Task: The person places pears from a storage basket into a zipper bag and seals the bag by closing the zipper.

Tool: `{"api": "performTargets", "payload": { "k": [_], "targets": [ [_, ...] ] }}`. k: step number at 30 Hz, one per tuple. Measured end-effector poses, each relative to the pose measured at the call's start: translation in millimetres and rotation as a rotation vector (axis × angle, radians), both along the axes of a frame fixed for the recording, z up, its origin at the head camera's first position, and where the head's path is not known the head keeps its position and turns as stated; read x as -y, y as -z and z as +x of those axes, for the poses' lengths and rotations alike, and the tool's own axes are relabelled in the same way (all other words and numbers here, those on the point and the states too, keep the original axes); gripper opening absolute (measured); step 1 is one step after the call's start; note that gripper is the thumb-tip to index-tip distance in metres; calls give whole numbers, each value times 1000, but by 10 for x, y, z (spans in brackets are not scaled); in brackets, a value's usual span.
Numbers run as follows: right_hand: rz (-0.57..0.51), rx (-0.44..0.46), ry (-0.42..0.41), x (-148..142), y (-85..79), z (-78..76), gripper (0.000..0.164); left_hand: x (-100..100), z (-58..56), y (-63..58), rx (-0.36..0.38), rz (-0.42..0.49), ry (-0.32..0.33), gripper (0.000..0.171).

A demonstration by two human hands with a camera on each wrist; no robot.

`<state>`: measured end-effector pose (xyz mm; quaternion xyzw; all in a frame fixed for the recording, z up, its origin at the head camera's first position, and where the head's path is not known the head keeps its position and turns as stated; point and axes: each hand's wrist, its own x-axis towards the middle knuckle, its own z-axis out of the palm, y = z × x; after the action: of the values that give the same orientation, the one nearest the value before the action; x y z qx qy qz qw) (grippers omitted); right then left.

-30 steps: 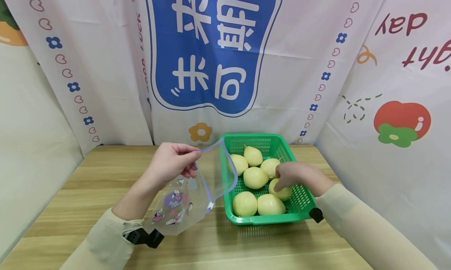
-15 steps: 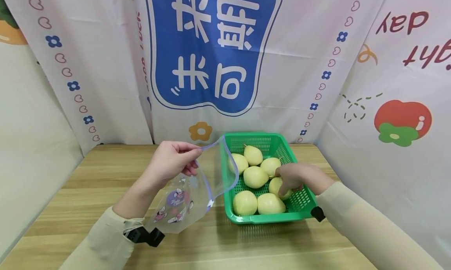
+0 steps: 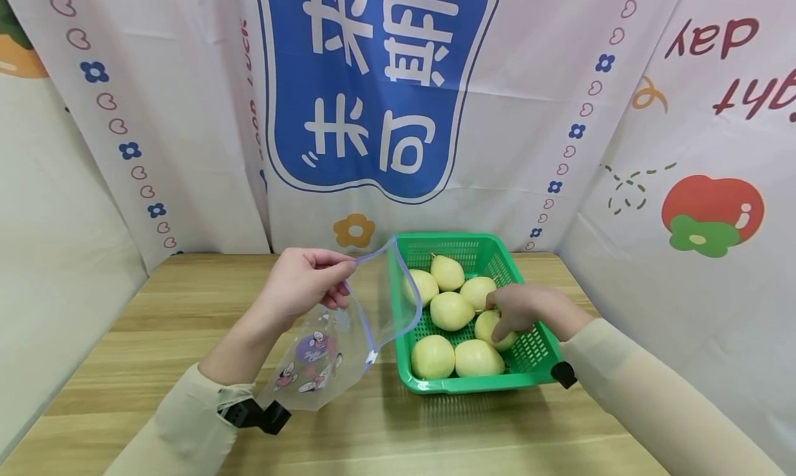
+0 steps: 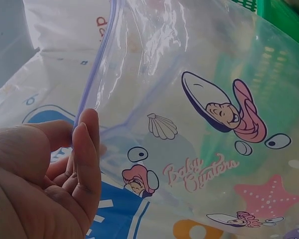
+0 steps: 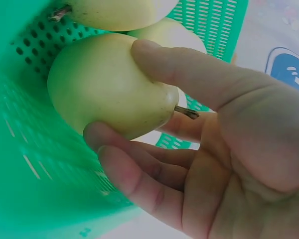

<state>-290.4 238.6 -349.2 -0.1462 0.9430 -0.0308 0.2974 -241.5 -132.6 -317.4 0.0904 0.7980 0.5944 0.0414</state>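
In the head view, my left hand (image 3: 305, 282) pinches the purple zip edge of a clear zip-lock bag (image 3: 320, 355) by its rim. The bag's mouth gapes to the right, and its printed body hangs over the table. The left wrist view shows thumb and fingers on the edge of the bag (image 4: 204, 124). My right hand (image 3: 519, 309) reaches into a green basket (image 3: 444, 387) and grips a pale yellow pear (image 3: 491, 329) at its right side. Seen from the right wrist, the thumb lies on top of this pear (image 5: 109, 84) and the fingers curl beneath, around its stem end.
Several other pears (image 3: 452, 311) lie in the basket around the gripped one. The basket stands on a wooden table (image 3: 186, 310), right of the bag, whose mouth overlaps its left rim in the head view. Printed cloth (image 3: 205, 117) hangs behind and beside the table.
My right hand's fingers have shifted slightly on the pear, which stays in the basket. The left hand and bag have barely moved.
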Motion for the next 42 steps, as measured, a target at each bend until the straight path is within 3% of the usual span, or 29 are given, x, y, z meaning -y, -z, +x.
{"api": "performTargets", "payload": {
  "k": [7,17,26,30,34,37,42],
  "targets": [
    [-69,-46,-53,-28,-181,-22,62,-2,-14,5,-9,9,-9,32],
    [-294,-243,-43,3,-446,29,62,-28,-42,54,-1,40,-38,30],
    [-624,-382,36,252,-636,162,61,-58,-77,99,12,53,-52,30],
    [-759,-363,-21,490,-731,263,55,-57,-74,86,4,62,-62,30],
    [-745,-343,-140,748,-725,328,55,-61,-68,57,-2,57,-70,31],
    [-684,-344,-229,913,-682,342,54,-75,-58,37,0,58,-67,32],
    [-550,-327,-311,1135,-627,335,55,-112,-45,10,2,66,-52,29]
  ]
}}
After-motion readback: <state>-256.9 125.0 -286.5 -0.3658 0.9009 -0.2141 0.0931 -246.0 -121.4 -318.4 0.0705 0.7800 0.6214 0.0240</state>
